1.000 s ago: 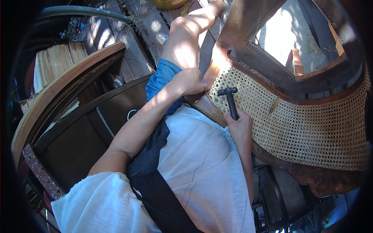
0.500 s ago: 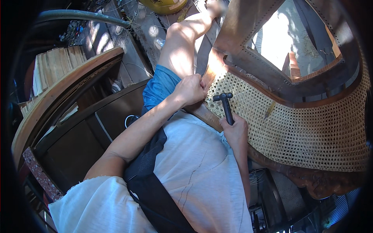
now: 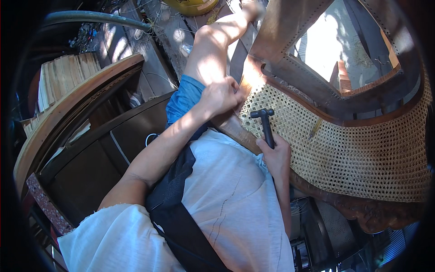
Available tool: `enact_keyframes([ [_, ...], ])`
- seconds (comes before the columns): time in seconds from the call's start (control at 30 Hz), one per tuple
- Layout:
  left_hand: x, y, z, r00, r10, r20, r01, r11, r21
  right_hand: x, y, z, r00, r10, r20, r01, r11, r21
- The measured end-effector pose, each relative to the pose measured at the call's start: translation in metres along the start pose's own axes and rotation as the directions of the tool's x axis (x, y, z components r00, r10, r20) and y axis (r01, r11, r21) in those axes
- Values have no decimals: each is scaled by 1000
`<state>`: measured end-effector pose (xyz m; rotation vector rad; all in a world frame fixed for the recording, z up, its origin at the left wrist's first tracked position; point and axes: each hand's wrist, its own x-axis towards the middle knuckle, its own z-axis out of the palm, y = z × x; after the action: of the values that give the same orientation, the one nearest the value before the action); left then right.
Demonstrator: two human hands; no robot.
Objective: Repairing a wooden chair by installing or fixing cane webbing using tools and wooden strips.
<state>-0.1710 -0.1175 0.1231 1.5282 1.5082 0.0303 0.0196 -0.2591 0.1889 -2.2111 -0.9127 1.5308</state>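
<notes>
In my right hand (image 3: 277, 155) is a small dark hammer (image 3: 264, 119), gripped by the handle with its head pointing up over the woven panel. My left hand (image 3: 220, 97) is closed in a pinch at the near-left corner of the panel. What its fingers hold is too small to make out. The woven cane panel (image 3: 349, 156) spans a curved wooden chair frame (image 3: 242, 131) that lies against my body. Its open mesh reaches close to my left fingertips.
An angular wooden frame (image 3: 312, 75) with rows of small holes rises at the upper right. A curved wooden piece (image 3: 68, 109) and a dark wooden panel (image 3: 86, 158) stand on the left. A yellow bucket (image 3: 192, 7) is at the top, beyond my bare leg (image 3: 206, 56).
My left hand has drawn slightly up and left, off the panel's edge, its fingers still pinched. The hammer and my right hand have barely shifted.
</notes>
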Motion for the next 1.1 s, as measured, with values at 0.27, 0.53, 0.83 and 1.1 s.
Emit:
enact_keyframes([
  [0.27, 56, -10, -2, 973, -2, 230, 50, 978, -203, -131, 94, -42, 994, -103, 29, 98, 986, 138],
  [0.53, 59, -13, 22, 972, -60, 229, 59, 998, 11, -151, 152, -11, 992, 124, 23, -115, 962, -247],
  [0.83, 58, -40, 28, 950, 209, 233, -116, 927, -357, -143, 142, -1, 988, 153, -34, -135, 713, -688],
  [1.1, 20, 37, -35, 840, 67, 539, 530, 119, -840, -120, 75, -43, 986, 50, 160, 20, 911, -411],
])
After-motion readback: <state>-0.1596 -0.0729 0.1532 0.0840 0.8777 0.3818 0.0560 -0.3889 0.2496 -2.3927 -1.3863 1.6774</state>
